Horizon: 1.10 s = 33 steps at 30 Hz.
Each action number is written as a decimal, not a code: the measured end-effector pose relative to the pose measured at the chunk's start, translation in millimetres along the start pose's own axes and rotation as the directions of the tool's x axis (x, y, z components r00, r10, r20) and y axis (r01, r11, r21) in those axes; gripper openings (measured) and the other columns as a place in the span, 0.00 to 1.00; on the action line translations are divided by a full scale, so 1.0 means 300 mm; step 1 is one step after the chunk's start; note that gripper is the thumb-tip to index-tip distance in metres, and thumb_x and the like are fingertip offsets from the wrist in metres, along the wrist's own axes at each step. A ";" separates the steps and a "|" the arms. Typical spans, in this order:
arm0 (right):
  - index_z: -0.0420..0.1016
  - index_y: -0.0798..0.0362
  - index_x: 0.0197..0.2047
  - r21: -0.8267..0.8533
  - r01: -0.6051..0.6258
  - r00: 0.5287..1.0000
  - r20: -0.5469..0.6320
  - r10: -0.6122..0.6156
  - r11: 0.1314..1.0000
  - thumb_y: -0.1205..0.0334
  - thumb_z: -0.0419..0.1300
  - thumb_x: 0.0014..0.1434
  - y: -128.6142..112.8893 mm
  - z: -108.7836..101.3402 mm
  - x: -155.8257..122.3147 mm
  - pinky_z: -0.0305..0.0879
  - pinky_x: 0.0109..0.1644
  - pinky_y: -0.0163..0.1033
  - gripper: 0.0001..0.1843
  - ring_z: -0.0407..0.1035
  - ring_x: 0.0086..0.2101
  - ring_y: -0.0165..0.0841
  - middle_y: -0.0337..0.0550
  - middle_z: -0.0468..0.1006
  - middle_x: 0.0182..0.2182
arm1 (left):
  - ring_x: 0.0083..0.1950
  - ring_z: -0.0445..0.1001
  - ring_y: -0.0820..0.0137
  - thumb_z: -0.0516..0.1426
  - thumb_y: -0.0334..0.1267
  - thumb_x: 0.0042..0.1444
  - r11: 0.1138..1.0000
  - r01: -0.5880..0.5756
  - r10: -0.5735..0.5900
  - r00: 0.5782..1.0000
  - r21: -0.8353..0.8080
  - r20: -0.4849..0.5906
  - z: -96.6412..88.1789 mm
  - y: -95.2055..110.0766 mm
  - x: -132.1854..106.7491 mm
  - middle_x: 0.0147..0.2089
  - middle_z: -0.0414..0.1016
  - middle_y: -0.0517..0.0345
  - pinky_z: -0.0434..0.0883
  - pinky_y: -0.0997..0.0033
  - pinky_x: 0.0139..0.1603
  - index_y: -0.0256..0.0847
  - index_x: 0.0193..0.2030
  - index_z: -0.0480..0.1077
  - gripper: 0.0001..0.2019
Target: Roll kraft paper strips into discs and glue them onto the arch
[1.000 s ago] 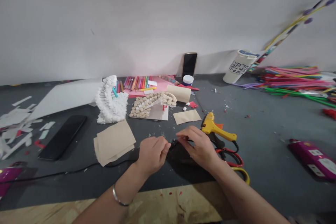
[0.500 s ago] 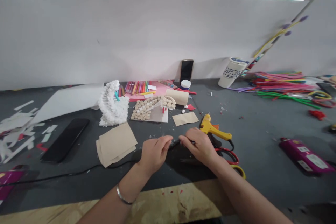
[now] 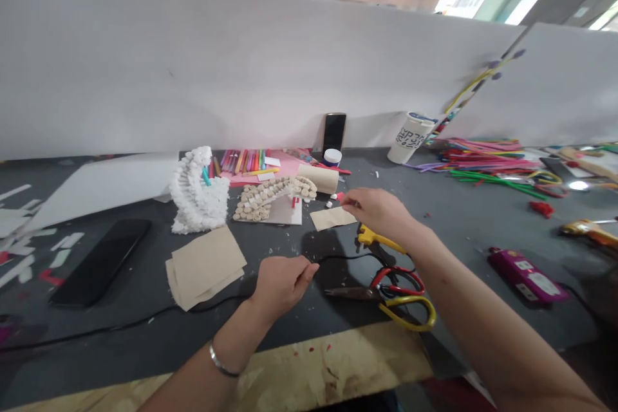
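My left hand (image 3: pixel 284 284) is closed in a pinch above the dark table, over the line of a black cord (image 3: pixel 347 257); whatever its fingertips hold is hidden. My right hand (image 3: pixel 379 209) reaches forward with fingers pressed together at the right end of a tan paper strip (image 3: pixel 331 218). Whether it grips the strip or a small bit beside it, I cannot tell. Under that hand lies a yellow glue gun (image 3: pixel 386 241), partly covered. Nearer me are scissors (image 3: pixel 355 293) with red and yellow handles around them. Behind the strip stands a model covered in rolled tan paper (image 3: pixel 261 199).
Left of my hands are stacked tan paper squares (image 3: pixel 207 264), a black phone (image 3: pixel 101 261) and a fluffy white model (image 3: pixel 200 196). A cardboard tube (image 3: pixel 318 178), markers (image 3: pixel 246 161), a tumbler (image 3: pixel 409 138) and pipe cleaners (image 3: pixel 487 161) line the back. A purple box (image 3: pixel 526 277) lies right.
My right hand has moved forward, away from my left hand, to the paper strip, uncovering the scissors. The left hand stays pinched in nearly the same place. The view has shifted right.
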State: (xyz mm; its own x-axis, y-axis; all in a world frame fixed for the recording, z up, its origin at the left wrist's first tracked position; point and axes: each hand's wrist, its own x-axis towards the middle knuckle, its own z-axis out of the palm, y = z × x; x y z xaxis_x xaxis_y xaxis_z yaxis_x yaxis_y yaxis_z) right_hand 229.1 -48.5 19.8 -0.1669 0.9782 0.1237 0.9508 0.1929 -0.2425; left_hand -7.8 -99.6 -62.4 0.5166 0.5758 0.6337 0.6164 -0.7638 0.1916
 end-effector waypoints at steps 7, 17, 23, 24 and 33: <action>0.75 0.50 0.27 0.069 -0.057 0.998 0.028 0.055 0.996 0.48 0.51 0.64 -0.066 0.017 0.108 0.54 0.28 0.33 0.21 0.69 0.27 0.31 0.40 0.78 0.26 | 0.18 0.68 0.75 0.44 0.41 0.69 1.000 0.006 -0.006 0.999 -0.005 -0.036 0.009 0.004 -0.014 0.16 0.69 0.62 0.52 0.69 0.24 0.40 0.21 0.63 0.24; 0.64 0.49 0.63 -0.182 0.084 0.996 0.023 -0.081 0.980 0.53 0.60 0.56 0.022 0.125 0.357 0.61 0.49 0.45 0.32 0.66 0.52 0.50 0.54 0.73 0.54 | 0.16 0.64 0.76 0.43 0.41 0.69 0.999 0.023 -0.028 0.993 -0.042 -0.118 0.044 -0.008 -0.040 0.15 0.68 0.62 0.49 0.69 0.24 0.40 0.20 0.62 0.25; 0.65 0.51 0.62 -0.197 0.049 0.999 0.005 -0.049 0.979 0.52 0.56 0.59 0.006 0.140 0.366 0.60 0.50 0.47 0.28 0.66 0.52 0.51 0.57 0.72 0.54 | 0.17 0.64 0.76 0.43 0.42 0.69 0.997 0.052 -0.058 0.993 -0.060 -0.107 0.037 -0.014 -0.040 0.16 0.68 0.61 0.49 0.70 0.24 0.40 0.21 0.62 0.24; 0.67 0.53 0.59 -0.199 0.027 1.000 -0.007 -0.029 0.980 0.52 0.54 0.61 0.022 0.128 0.350 0.59 0.50 0.48 0.26 0.66 0.51 0.50 0.58 0.73 0.52 | 0.17 0.64 0.76 0.43 0.43 0.69 0.997 0.056 -0.062 0.992 -0.061 -0.107 0.035 -0.015 -0.039 0.16 0.68 0.61 0.49 0.70 0.24 0.40 0.21 0.62 0.24; 0.77 0.49 0.42 -0.089 0.251 0.947 0.228 -0.226 0.964 0.61 0.63 0.56 0.040 0.202 0.086 0.60 0.48 0.42 0.09 0.70 0.46 0.41 0.47 0.79 0.42 | 0.16 0.64 0.75 0.45 0.43 0.68 0.993 0.061 -0.068 0.995 -0.099 -0.077 0.042 -0.005 -0.031 0.16 0.69 0.61 0.49 0.69 0.22 0.40 0.20 0.63 0.24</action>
State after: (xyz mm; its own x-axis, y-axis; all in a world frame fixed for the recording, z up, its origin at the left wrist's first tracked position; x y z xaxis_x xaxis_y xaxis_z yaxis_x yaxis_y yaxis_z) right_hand 220.5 -16.2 -38.2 -0.4321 0.9006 -0.0477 0.8978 0.4246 -0.1173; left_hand -6.0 -100.1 -77.9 0.4262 0.6027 0.6746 0.5850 -0.7524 0.3026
